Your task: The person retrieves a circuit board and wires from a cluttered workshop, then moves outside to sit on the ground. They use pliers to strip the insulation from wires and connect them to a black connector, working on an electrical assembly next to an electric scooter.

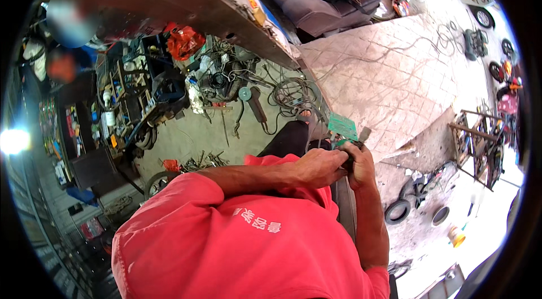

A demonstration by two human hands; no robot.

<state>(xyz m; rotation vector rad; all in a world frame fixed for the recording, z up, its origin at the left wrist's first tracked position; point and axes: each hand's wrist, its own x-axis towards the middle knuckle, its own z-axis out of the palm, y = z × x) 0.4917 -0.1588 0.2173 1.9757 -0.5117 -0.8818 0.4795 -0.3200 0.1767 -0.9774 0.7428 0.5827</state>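
My left hand is closed, its thumb and fingertips pinched together against my right hand. Those right fingers are curled round a small dark part, mostly hidden by the fingers. Just beyond both hands is a flat green piece with pale marks, like a packet or a circuit board; whether a finger grips it I cannot tell. A greyish flat tab sticks up above my right fingers. What the left fingertips pinch is hidden.
An angle grinder lies on the floor beside coiled cable. Tools crowd a rack at left. A brown panel edge crosses the top. Tyres and a rusty metal frame are at right; a purple sofa stands far.
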